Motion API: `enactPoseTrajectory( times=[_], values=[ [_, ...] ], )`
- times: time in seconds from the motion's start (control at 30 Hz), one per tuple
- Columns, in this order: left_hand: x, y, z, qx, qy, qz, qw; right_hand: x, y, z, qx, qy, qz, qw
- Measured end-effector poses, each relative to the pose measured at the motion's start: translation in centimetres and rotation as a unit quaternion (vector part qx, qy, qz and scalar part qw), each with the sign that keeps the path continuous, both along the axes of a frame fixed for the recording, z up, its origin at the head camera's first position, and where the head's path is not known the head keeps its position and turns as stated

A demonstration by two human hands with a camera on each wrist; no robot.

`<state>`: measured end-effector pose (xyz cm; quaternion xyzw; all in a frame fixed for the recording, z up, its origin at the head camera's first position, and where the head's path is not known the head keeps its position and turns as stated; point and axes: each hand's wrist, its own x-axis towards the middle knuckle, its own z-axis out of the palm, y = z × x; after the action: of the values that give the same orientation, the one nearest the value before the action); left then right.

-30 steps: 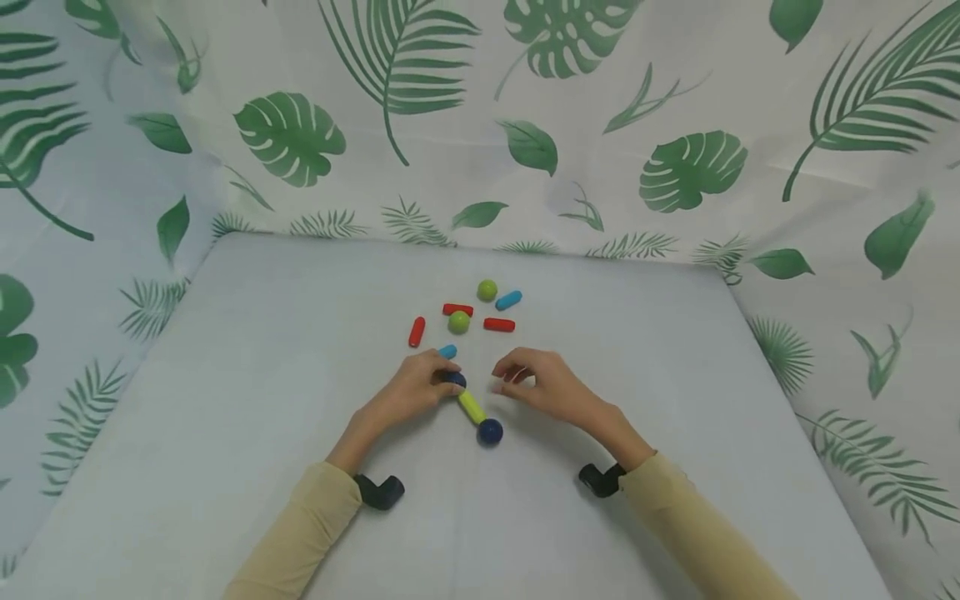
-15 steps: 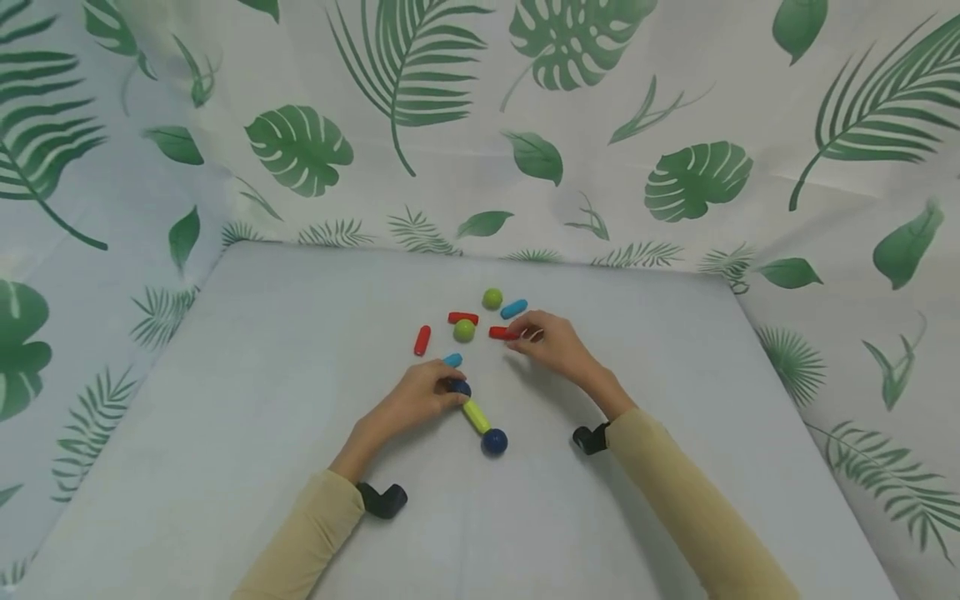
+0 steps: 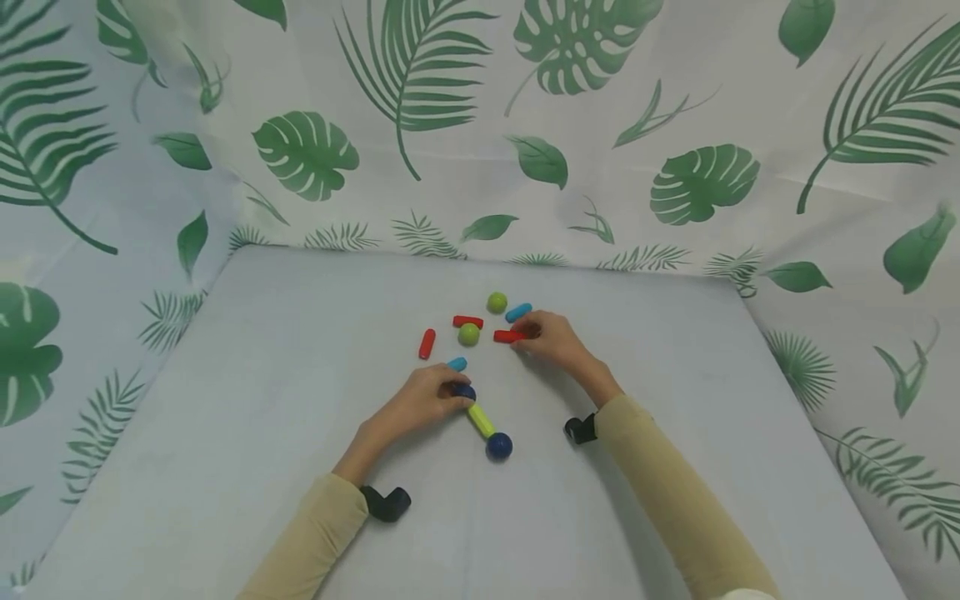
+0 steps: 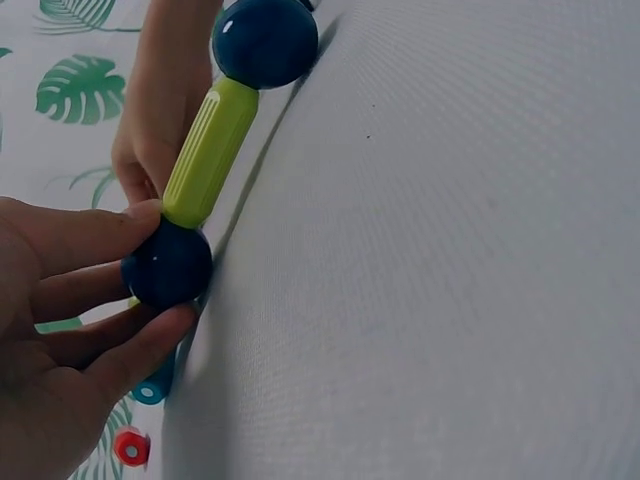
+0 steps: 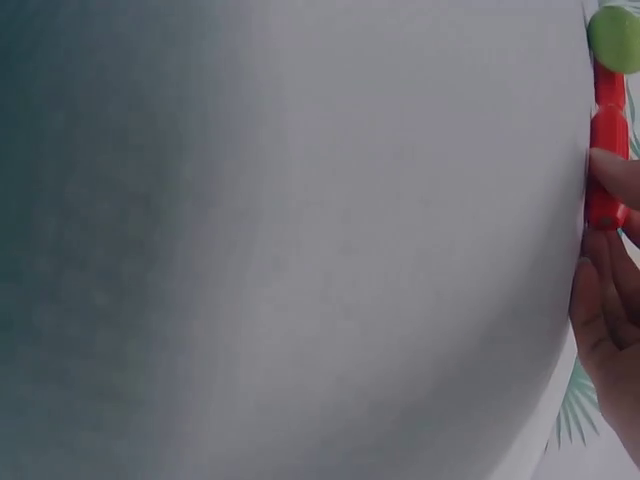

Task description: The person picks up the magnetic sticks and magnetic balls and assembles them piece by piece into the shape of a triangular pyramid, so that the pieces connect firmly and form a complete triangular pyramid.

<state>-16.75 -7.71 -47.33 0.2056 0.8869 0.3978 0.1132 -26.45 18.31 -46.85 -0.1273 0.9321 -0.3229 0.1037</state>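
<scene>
My left hand (image 3: 426,398) pinches a dark blue ball (image 4: 168,265) between thumb and fingers. A ribbed yellow-green rod (image 4: 212,152) joins that ball to a second dark blue ball (image 3: 498,447), the three making a dumbbell shape on the white table. Farther forward and to the right, my right hand (image 3: 553,340) pinches the right end of a red rod (image 3: 507,337) with thumb and fingers. In the right wrist view the thumb lies across this red rod, close over the table.
Beyond the left fingertips lies a blue rod (image 3: 457,364). A red rod (image 3: 427,343) is left of it. Farther back are another red rod (image 3: 468,322), a green ball (image 3: 468,334) before it, a second green ball (image 3: 497,302) and another blue rod (image 3: 518,312). Leaf-printed cloth (image 3: 450,150) stands behind the table.
My right hand has moved forward from beside the dumbbell shape to the red rod and taken hold of it. My left hand keeps its pinch on the blue ball. The head view has shifted slightly.
</scene>
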Motion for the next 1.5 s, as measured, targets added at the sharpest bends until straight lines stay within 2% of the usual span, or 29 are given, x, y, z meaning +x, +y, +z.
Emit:
enactPoseTrajectory(
  times=[0.37, 0.57, 0.83, 1.0, 1.27, 1.4, 1.5],
  values=[
    [0.1, 0.0, -0.1, -0.019, -0.014, 0.006, 0.9997, 1.0, 0.0, 0.5, 0.023, 0.008, 0.027, 0.999],
    [-0.1, 0.1, -0.1, -0.015, -0.014, 0.004, 0.9998, 2.5, 0.2, 1.6, 0.024, 0.016, 0.057, 0.998],
    [-0.2, 0.1, 0.0, -0.008, -0.023, 0.008, 0.9997, 4.9, 0.0, 2.7, 0.010, 0.024, 0.116, 0.993],
    [-0.1, 0.1, 0.1, -0.002, -0.029, 0.012, 0.9995, 5.9, -0.4, 2.8, 0.021, 0.021, 0.145, 0.989],
    [-0.2, 0.0, 0.0, 0.002, -0.024, 0.013, 0.9996, 6.4, -1.8, 2.5, 0.027, 0.021, 0.189, 0.981],
    [-0.1, 0.1, 0.1, 0.002, -0.027, 0.007, 0.9996, 6.4, -1.8, 2.5, 0.022, 0.013, 0.188, 0.982],
    [-0.1, 0.1, 0.2, 0.003, -0.023, 0.006, 0.9997, 6.1, -1.6, 2.7, 0.012, 0.009, 0.172, 0.985]
  ],
)
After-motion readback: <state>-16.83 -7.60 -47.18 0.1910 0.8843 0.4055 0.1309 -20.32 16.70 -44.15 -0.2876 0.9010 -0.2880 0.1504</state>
